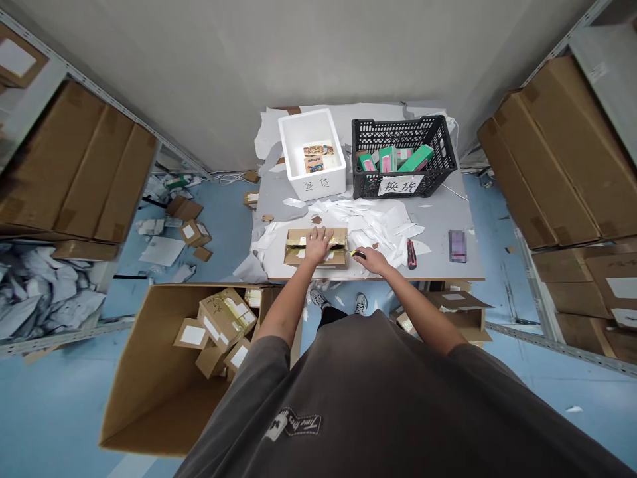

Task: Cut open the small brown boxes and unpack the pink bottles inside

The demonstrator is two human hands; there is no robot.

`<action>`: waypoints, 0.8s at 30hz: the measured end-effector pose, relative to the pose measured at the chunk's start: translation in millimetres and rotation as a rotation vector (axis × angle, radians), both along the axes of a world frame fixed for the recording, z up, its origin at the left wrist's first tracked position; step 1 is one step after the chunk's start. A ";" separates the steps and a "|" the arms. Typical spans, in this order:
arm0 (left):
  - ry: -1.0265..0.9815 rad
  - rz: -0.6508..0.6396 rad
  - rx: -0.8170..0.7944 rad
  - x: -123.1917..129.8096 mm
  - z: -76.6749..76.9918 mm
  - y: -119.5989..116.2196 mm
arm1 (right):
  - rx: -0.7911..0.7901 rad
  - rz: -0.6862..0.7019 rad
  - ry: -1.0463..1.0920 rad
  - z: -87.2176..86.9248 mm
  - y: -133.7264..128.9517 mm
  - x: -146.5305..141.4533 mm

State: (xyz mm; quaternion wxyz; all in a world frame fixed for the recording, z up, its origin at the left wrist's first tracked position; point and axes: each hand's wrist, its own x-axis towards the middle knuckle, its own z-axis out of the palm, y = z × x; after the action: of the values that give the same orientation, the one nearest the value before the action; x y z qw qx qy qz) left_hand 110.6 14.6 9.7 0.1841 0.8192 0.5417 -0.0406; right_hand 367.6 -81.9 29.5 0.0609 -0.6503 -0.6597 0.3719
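A taped cardboard box (293,253) lies near the table's front edge, with a dark gap along its top seam. My left hand (317,243) rests on top of it, fingers spread out and pressing down. At the box's right end, my right hand (372,259) is closed around a yellow and black utility knife (357,253). The knife's tip points left, close to the box; whether it touches the cardboard I cannot tell. A red and black utility knife (411,254) lies on the table to the right of my right hand.
Torn white paper (381,222) covers the table's middle. Behind stand a white foam box (318,184) with packets inside and a black crate (438,182) with green boxes. A phone (457,245) lies at right. A large carton (144,372) of parcels stands at lower left; shelves flank both sides.
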 end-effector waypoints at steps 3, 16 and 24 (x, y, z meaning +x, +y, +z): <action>-0.009 0.001 0.014 0.7 -1.5 -3.0 | 0.015 0.086 -0.151 7.9 14.4 -4.1; -0.032 0.051 0.060 5.5 -6.2 -19.4 | 0.059 0.143 -0.396 18.4 21.1 -19.5; 0.054 0.051 0.023 7.4 9.2 -22.8 | 0.033 -0.186 -0.224 2.7 27.6 34.9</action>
State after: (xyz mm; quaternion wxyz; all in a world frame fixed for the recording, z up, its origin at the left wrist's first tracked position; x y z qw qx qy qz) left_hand 118.1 -8.2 18.9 0.1612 0.8058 0.5674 -0.0517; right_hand 402.6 -54.3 32.2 0.0318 -0.7451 -0.6051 0.2787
